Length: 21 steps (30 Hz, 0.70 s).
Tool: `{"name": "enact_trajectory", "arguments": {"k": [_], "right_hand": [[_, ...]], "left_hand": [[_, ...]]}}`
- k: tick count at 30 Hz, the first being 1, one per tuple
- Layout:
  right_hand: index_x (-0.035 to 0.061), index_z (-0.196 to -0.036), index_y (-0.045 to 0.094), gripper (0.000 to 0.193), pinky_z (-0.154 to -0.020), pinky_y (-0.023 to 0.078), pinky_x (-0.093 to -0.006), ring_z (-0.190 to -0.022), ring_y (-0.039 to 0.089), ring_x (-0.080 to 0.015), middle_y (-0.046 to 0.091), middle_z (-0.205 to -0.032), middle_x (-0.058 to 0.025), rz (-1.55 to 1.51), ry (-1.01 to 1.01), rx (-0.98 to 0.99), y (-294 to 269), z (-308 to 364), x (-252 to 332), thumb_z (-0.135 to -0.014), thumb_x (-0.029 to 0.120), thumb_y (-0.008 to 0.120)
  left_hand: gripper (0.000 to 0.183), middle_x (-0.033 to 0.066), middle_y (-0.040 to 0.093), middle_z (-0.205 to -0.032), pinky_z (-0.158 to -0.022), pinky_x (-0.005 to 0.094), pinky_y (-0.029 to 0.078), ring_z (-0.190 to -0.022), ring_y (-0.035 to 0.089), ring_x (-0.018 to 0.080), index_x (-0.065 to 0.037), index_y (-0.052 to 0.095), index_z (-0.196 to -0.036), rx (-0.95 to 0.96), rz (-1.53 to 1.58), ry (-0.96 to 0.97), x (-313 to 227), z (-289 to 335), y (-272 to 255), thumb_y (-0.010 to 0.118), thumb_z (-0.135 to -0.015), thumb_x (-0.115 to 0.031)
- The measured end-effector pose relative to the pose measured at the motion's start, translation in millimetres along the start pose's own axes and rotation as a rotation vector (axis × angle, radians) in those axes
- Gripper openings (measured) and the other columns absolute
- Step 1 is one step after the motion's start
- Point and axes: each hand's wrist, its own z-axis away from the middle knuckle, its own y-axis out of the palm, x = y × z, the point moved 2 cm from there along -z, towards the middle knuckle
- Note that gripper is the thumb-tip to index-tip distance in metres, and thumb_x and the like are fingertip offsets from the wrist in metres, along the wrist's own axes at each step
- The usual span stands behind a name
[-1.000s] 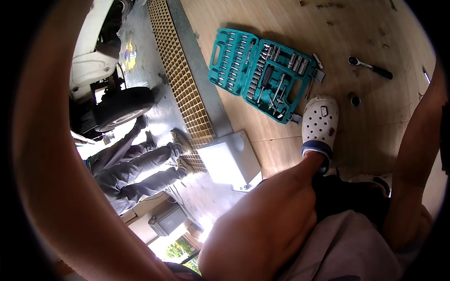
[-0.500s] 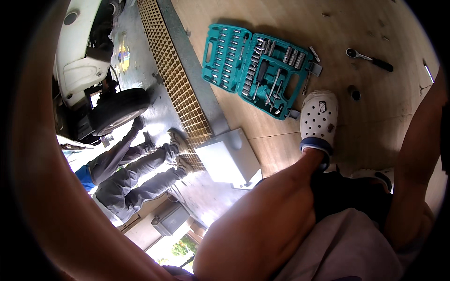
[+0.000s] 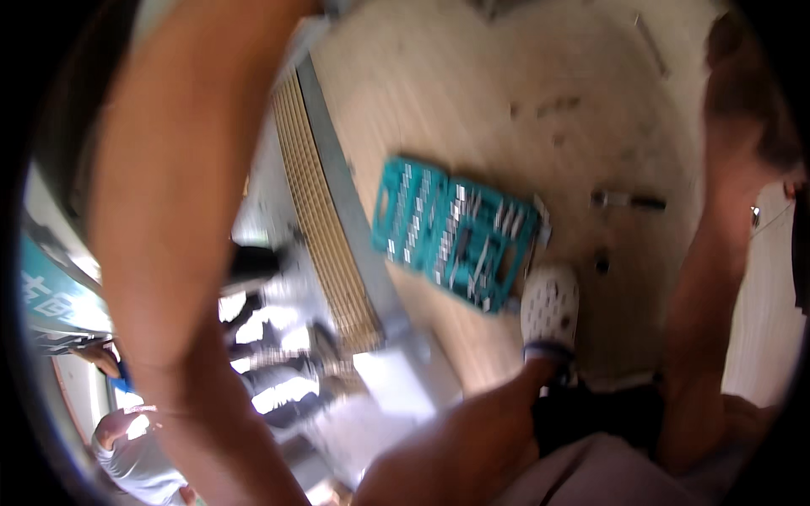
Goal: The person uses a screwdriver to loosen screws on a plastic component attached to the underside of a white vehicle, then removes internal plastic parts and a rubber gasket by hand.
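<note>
One ratchet wrench (image 3: 626,201) lies on the wood-look floor (image 3: 472,110), to the left of the right fingers and nearer the body, well apart from them. It should handle as stiff and rather heavy for its size, with most of the weight likely toward the metal head; that bare metal may be slippery if oily, so the dark handle looks the surer place to take hold. Little about it seems fragile.

A dark socket (image 3: 602,263) sits nearer the body than the wrench, also left of those fingers; being short, round and probably smooth, it would be best gripped around its sides. The teal socket-set case (image 3: 426,169) lies open farther left of the right fingers, beyond the white clog (image 3: 550,310).

The right hand (image 3: 747,110) is dark and smeared by motion near the far right rim: I cannot tell how far apart its fingers are, or whether they hold or touch anything. The left forearm (image 3: 190,177) runs past the upper edge, leaving its fingers out of view, their spread unknown.
</note>
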Motion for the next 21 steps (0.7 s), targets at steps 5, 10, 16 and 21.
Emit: {"name": "enact_trajectory", "arguments": {"k": [5,10,16,21], "right_hand": [[-0.0068,-0.112,0.064,0.029,-0.075,0.057,-0.0325,-0.084,0.07,-0.0265,0.069,-0.098,-0.0182,0.028,-0.135,-0.123,-25,5,4,-0.085,0.004,0.068],[-0.0065,-0.111,0.064,0.029,-0.073,0.057,-0.0339,-0.085,0.07,-0.0285,0.067,-0.104,-0.0194,-0.039,0.076,-0.124,-34,5,22,-0.083,-0.001,0.066],[0.0008,-0.111,0.066,0.035,-0.069,0.057,-0.0327,-0.082,0.069,-0.0295,0.067,-0.111,-0.0169,-0.059,0.045,-0.092,-33,2,21,-0.077,-0.005,0.064],[-0.0003,-0.112,0.066,0.034,-0.067,0.057,-0.0319,-0.08,0.07,-0.0282,0.067,-0.11,-0.0158,-0.04,0.059,-0.063,-29,-3,18,-0.078,-0.005,0.064]], "left_hand": [[0.016,0.0102,0.073,-0.086,-0.063,0.0349,0.058,-0.076,0.073,0.024,-0.01,0.075,-0.088,-0.267,0.053,0.025,11,-11,-11,0.059,-0.084,-0.012],[0.01,0.008,0.07,-0.079,-0.055,0.0342,0.055,-0.071,0.071,0.023,-0.005,0.066,-0.087,-0.471,-0.046,0.057,16,-14,-5,0.059,-0.081,-0.011],[0.014,0.008,0.07,-0.08,-0.055,0.0339,0.055,-0.074,0.071,0.0228,-0.004,0.066,-0.092,-0.395,-0.09,0.028,27,-17,-4,0.059,-0.082,-0.011],[0.034,0.0135,0.072,-0.097,-0.064,0.0334,0.056,-0.084,0.072,0.0247,0.004,0.064,-0.116,-0.161,-0.032,0.037,26,-21,-13,0.059,-0.085,-0.011]]}}
